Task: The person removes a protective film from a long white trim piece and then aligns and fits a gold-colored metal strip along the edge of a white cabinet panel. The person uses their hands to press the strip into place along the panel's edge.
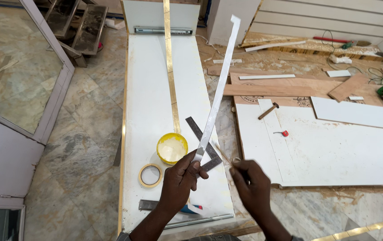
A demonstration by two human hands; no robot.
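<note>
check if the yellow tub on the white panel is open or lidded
Open: the yellow tub has no lid on, and pale cream paste shows inside.

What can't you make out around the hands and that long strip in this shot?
Head view only:
- Right hand: its palm and fingertips face away; the thin stick looks pinched, grip unclear.
- Left hand covers the strip bottom end.
- Metal tool on the white panel: partly behind the left wrist.

A long, thin silvery strip (pixel 218 96) tilts upward, its top end notched.
</note>
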